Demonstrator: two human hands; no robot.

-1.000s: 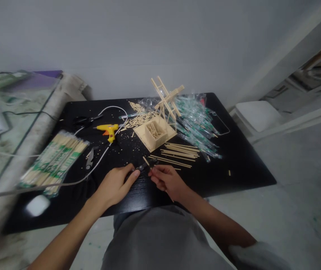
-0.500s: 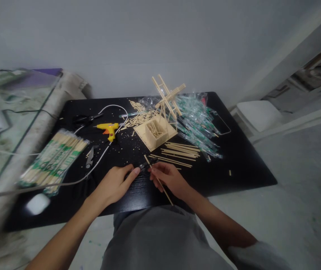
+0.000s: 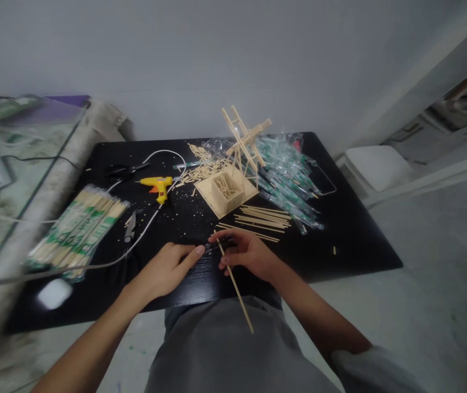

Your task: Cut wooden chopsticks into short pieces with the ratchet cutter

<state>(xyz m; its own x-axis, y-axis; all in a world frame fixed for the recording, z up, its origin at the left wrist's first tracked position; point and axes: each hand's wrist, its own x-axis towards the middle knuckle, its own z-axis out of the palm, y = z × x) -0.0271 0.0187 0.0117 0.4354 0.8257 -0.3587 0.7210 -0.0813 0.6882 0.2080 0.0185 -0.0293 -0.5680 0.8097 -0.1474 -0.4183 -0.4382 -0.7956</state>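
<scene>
My left hand (image 3: pixel 167 268) rests on the near part of the black table (image 3: pixel 352 234), fingers closed on the handles of a small black cutter (image 3: pixel 216 245) whose jaws point right. My right hand (image 3: pixel 246 254) is just right of it, pinching a long bamboo stick (image 3: pixel 239 297). The stick's far tip lies at the cutter's jaws, and its near end reaches out over my lap. Beyond the hands stands a stick-built model (image 3: pixel 233 174), a box base with a slanted frame on top.
Loose bamboo sticks (image 3: pixel 260 218) lie right of the model, with a heap of green-printed plastic wrappers (image 3: pixel 286 174) behind them. A yellow glue gun (image 3: pixel 157 185), its white cable, scissors (image 3: pixel 125 171) and a pack of chopsticks (image 3: pixel 80 232) lie to the left. A glass case stands at far left.
The stick has slid back toward me through my right hand, so much more of it now pokes out over my lap. My left hand has stayed on the cutter.
</scene>
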